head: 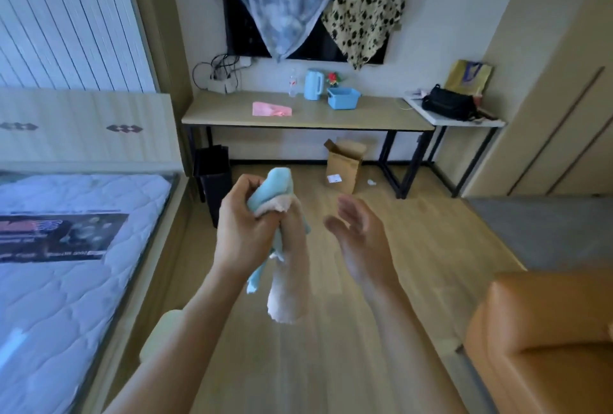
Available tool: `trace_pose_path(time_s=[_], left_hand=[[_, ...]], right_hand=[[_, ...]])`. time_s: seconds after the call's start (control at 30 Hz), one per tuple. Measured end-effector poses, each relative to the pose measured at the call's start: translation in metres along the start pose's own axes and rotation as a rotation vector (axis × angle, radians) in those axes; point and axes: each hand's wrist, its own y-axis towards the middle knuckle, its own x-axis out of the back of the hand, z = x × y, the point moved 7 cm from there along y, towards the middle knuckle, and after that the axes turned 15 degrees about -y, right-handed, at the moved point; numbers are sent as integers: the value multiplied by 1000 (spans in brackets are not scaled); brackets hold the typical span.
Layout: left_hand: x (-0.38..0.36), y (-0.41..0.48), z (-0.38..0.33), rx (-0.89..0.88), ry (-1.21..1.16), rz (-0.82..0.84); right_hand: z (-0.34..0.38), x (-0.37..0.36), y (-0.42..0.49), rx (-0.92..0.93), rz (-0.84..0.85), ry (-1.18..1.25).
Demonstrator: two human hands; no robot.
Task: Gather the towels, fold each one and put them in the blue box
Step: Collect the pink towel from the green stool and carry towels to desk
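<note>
My left hand is closed around two bunched towels held up over the floor: a light blue towel and a beige towel that hangs down below my fist. My right hand is beside them, open, fingers spread, holding nothing. The blue box stands on the long desk against the far wall. A pink towel lies flat on the desk, left of the box.
A blue kettle, a water bottle and a power strip sit on the desk. Under it are a black bin and an open cardboard box. A bed is left, an orange sofa right, a side table with a black bag far right.
</note>
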Motion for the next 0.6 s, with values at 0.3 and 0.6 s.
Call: trace_pose_path(time_s=[0.3,0.6], left_hand=[[-71,195,151,98,-94,36],[-151,401,237,111,-90,131]], right_hand=[[-56,-43,224,-93,-60,-16],[-67,-47,443,-142,-141,-1]])
